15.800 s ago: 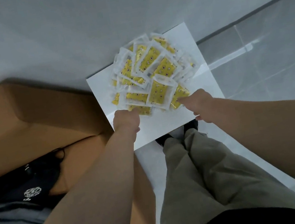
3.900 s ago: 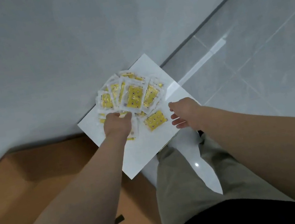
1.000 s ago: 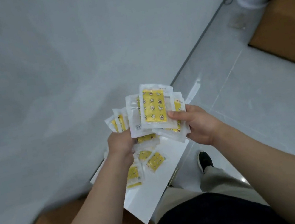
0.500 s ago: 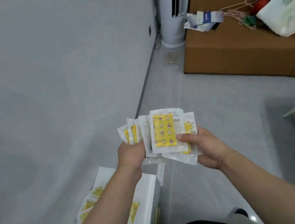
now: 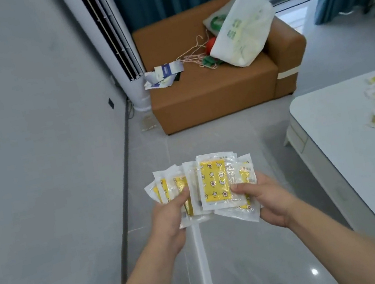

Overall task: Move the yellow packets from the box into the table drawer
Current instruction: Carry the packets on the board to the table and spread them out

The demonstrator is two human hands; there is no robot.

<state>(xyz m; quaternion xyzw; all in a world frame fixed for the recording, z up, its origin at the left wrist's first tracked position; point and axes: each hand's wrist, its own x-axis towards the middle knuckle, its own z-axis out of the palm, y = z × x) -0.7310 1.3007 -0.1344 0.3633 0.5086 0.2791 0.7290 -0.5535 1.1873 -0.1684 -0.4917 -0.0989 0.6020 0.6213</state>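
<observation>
Packets (image 5: 215, 185) lifted clear of box — both hands gripping, left hand (image 5: 169, 216), right hand (image 5: 268, 200).

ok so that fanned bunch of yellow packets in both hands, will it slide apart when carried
Probably slippery: the yellow packets have glossy clear wrappers and sit unevenly fanned between the left hand and right hand. They look thin and flat, so likely light and bendy.

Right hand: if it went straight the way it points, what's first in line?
The right hand, gripping the front stack, points left toward the left hand. First hit is likely that hand's fanned packets; the two bundles look overlapped, depth unclear.
</observation>
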